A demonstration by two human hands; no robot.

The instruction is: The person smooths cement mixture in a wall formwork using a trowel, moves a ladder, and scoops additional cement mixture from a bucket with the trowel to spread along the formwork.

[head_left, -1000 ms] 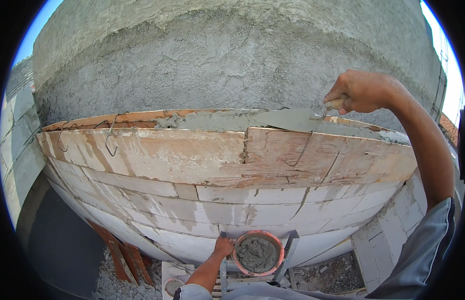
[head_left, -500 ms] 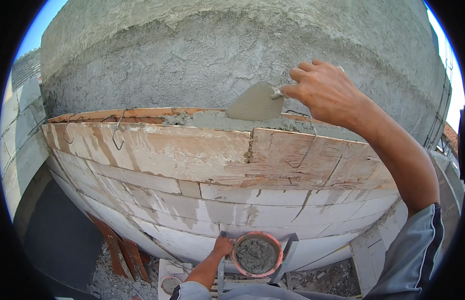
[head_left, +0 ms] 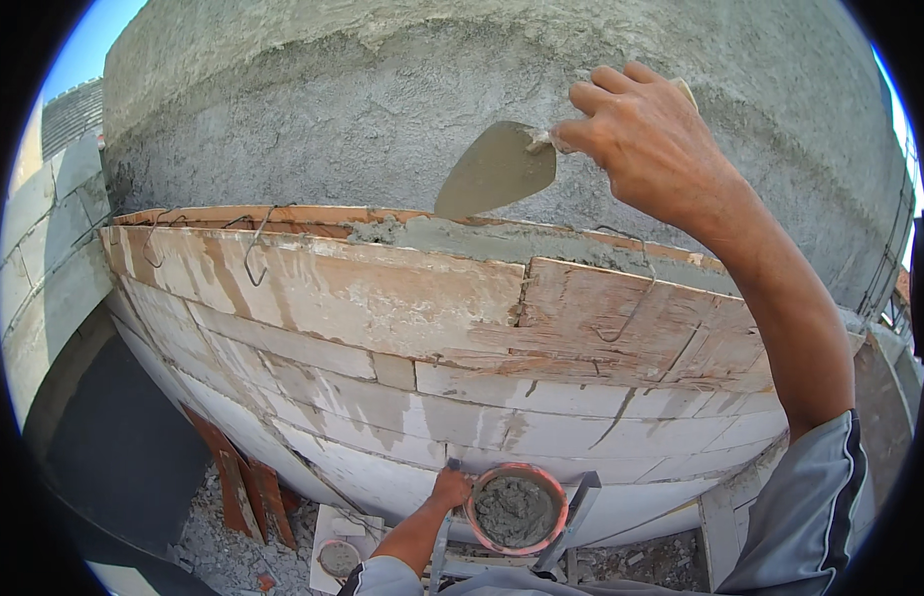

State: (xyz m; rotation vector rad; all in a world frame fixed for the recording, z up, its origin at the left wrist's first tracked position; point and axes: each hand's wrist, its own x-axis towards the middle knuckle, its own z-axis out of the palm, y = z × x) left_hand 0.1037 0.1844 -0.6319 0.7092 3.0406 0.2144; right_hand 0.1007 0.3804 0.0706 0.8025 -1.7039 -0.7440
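Observation:
My right hand is closed round the handle of a pointed trowel, raised over the top of the wall. The trowel's grey, mortar-smeared blade tilts down to the left, its tip just above the wet mortar. This mortar fills part of the gap between the wooden form board and the rough wall behind. Low down, my left hand is closed on the left rail of a metal ladder. Right beside it, an orange-rimmed bucket of wet mortar stands between the ladder's rails.
Bent wire hooks reach over the boards' upper edge. Beneath is a pale block wall with wet streaks. Reddish planks lean over rubble at the lower left, near a small mortar container. Another block wall stands left.
My right hand has lifted the trowel off the mortar and swung its tip down to the left. My left hand keeps its hold on the ladder rail. The view has shifted slightly.

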